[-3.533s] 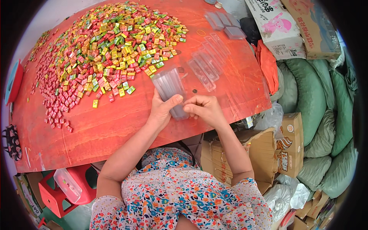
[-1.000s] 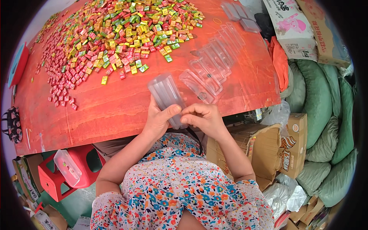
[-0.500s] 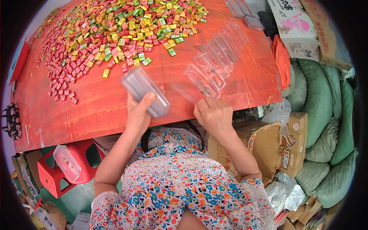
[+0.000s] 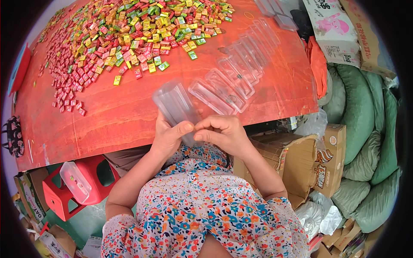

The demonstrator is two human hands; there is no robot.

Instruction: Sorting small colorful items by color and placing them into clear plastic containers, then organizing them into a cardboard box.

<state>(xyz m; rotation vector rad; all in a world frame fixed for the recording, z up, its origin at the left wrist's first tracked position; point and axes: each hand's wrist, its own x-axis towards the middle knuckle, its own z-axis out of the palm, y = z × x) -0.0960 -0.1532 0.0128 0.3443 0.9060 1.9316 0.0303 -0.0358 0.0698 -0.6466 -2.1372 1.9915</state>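
My left hand (image 4: 168,134) is wrapped round a stack of clear plastic boxes (image 4: 173,102), which tilts over the table's front edge. The thumb presses along its near side. My right hand (image 4: 226,134) meets the stack's near right edge, its thumb and forefinger pinched there; how many boxes they grip is hidden. Just beyond, a row of long, shallow clear boxes (image 4: 211,98) lies overlapping on the red table (image 4: 116,124), running away to the right. A large heap of small, wrapped pieces (image 4: 142,38) in red, yellow, green and orange covers the far left.
More clear boxes (image 4: 285,21) lie at the far right beside a black bag (image 4: 301,25). Right of the table are cardboard boxes (image 4: 329,161) and green sacks (image 4: 357,112). Lower left stands a red stool (image 4: 58,202) with a clear tray (image 4: 76,182) on it.
One more clear box now lies at the row's near left end. My right hand has moved left from it to the stack. My left hand has brought the stack right and nearer.
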